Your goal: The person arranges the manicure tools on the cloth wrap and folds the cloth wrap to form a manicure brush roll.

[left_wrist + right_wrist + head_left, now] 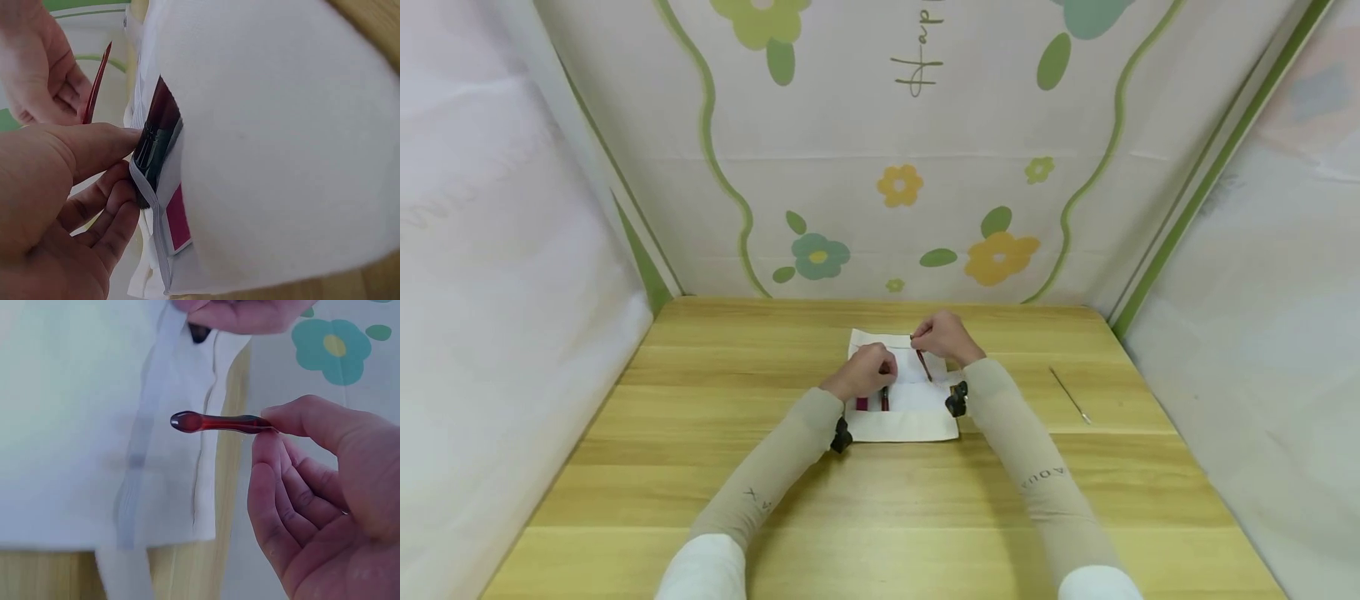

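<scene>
A white cloth case (902, 425) lies unfolded on the table. My left hand (867, 371) is over its left half; in the left wrist view, thumb and fingers of that hand (69, 200) pinch a dark brush (150, 147) and the edge of a pocket. Beside the brush a magenta item (178, 215) sits in the case. Held over the case's right half is a thin dark-red tool (924, 365), its upper end between the thumb and fingers of my right hand (947, 337). The right wrist view shows the tool's rounded glossy end (187, 422) pointing away from that hand.
A thin rod with a pale tip (1070, 396) lies on the wooden table (880, 508) to the right of the case. White fabric walls with printed flowers (900, 185) stand at the back and both sides. A pale strap (125, 575) extends from the case.
</scene>
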### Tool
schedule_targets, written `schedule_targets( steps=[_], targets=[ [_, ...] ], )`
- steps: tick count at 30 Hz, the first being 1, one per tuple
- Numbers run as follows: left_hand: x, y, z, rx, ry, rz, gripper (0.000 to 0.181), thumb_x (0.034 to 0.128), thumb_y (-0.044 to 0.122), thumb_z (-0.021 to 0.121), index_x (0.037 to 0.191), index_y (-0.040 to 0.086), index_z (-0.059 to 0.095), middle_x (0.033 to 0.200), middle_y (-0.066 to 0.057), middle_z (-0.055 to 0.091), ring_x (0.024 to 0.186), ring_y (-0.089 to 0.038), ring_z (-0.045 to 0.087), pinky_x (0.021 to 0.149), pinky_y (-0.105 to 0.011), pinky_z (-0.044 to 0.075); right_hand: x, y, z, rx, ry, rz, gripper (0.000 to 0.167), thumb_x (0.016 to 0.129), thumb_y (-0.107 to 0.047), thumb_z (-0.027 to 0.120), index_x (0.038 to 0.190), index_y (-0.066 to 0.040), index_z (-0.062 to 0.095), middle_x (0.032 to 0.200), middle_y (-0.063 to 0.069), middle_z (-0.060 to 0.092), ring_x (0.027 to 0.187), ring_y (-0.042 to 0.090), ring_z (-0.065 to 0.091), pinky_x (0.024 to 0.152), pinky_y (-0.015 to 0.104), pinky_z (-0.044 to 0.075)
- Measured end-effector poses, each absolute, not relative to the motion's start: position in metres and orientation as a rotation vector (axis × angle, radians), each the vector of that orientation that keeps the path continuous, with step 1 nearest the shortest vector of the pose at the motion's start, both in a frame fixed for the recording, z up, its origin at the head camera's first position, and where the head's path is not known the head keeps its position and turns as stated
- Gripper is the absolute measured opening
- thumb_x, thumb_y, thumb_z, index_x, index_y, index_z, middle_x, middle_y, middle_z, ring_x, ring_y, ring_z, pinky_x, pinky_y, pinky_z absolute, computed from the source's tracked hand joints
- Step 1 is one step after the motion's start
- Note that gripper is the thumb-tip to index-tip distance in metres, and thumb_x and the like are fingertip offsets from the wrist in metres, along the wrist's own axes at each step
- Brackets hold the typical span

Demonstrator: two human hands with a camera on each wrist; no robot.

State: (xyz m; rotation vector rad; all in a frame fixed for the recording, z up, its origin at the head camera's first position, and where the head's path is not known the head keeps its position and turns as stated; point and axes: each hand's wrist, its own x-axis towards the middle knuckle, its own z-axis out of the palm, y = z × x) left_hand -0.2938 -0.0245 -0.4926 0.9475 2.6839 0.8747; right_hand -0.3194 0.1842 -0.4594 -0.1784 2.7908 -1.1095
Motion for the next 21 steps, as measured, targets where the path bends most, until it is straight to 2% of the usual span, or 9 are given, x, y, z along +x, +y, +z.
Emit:
schedule_targets(
  steps=[5, 12, 15, 21],
  targets=[
    [-0.293, -0.024, -0.492, 0.952, 2.681, 0.871, 0.013, 0.0988, 0.003, 0.069, 0.088, 0.005, 0.077, 0.091, -0.005, 0.067, 0.085, -0.015, 0.056, 0.084, -0.033, 0.052, -0.329, 0.169, -0.460, -0.141, 2.813, -1.152, 0.009, 0.092, -0.014, 0.078, 0.093, -0.005, 0.082, 0.095, 0.011, 0.081, 0.087, 0.026, 0.076, 0.081, 0.037, 0.059],
    [-0.291, -0.023, -0.492, 1.015, 2.690, 0.891, 0.015, 0.0980, 0.001, 0.069, 0.085, 0.003, 0.077, 0.083, -0.006, 0.071, 0.083, -0.016, 0.057, 0.084, -0.035, 0.052, -0.336, 0.155, -0.470, -0.050, 2.844, -1.205, 0.009, 0.090, -0.013, 0.078, 0.088, -0.006, 0.083, 0.095, 0.011, 0.081, 0.085, 0.023, 0.074, 0.070, 0.029, 0.055],
    [-0.291, -0.023, -0.493, 1.033, 2.689, 0.899, 0.016, 0.0978, 0.000, 0.069, 0.084, 0.002, 0.076, 0.080, -0.006, 0.070, 0.081, -0.017, 0.056, 0.082, -0.033, 0.050, -0.336, 0.152, -0.473, -0.013, 2.869, -1.217, 0.009, 0.089, -0.012, 0.078, 0.088, -0.006, 0.083, 0.096, 0.011, 0.081, 0.087, 0.024, 0.073, 0.069, 0.028, 0.054],
    [-0.291, -0.024, -0.491, 1.004, 2.712, 0.887, 0.016, 0.0976, 0.001, 0.069, 0.084, 0.003, 0.076, 0.081, -0.006, 0.070, 0.082, -0.017, 0.056, 0.083, -0.033, 0.050, -0.335, 0.146, -0.474, 0.024, 2.911, -1.258, 0.009, 0.090, -0.012, 0.078, 0.090, -0.005, 0.084, 0.096, 0.012, 0.082, 0.092, 0.029, 0.075, 0.081, 0.038, 0.060]
  ],
)
